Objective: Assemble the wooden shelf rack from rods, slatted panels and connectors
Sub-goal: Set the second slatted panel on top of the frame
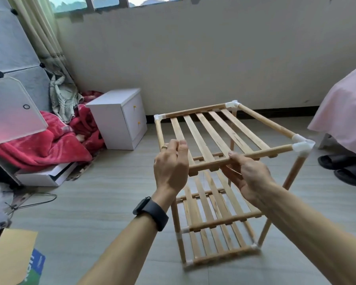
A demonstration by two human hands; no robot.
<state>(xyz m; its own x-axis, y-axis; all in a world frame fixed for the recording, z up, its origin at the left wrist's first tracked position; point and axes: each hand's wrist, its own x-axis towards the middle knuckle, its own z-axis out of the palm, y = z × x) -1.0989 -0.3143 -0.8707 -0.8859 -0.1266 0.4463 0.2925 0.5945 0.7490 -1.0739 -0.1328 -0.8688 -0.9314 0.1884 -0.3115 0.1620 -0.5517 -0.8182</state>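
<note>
Left hand [171,161], fingers loosely curled, hides the front-left corner of the top slatted panel [214,130]; can't tell if gripping. Right hand [247,173] grips front rod [265,152]. Shelf rack [214,223] stands on floor [90,202].

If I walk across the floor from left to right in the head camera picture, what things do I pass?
red blanket → white cabinet → wooden shelf rack → black slippers
</note>
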